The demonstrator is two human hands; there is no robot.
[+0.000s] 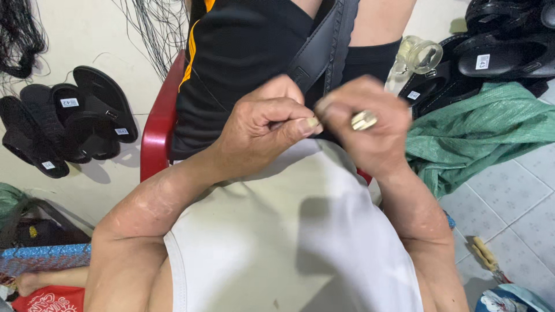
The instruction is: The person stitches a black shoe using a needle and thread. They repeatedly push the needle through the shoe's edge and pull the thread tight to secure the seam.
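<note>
Seen from above, a seated person brings both hands together over the lap, above a black strap (324, 49) that runs up across black shorts (243, 52). The left hand (263, 124) is curled tight, thumb pressed against forefinger in a pinch; the right hand (364, 121), wearing a ring (363, 120), is likewise closed, its fingertips meeting the left thumb. Whatever is pinched between them is too small to make out. The strap's lower end passes behind the hands and is hidden there.

A red chair (155, 130) shows at the person's left side. Black sandals (69, 124) lie on the pale floor to the left, more sandals (503, 46) are piled at upper right, and a clear glass bottle (415, 58) sits just beside them. A green woven sack (474, 133) is crumpled on the tiles at right. Dark netting (20, 34) hangs at the top left corner, cut off by the frame. A yellow-handled tool (485, 257) lies near the lower right, partly hidden behind the right forearm.
</note>
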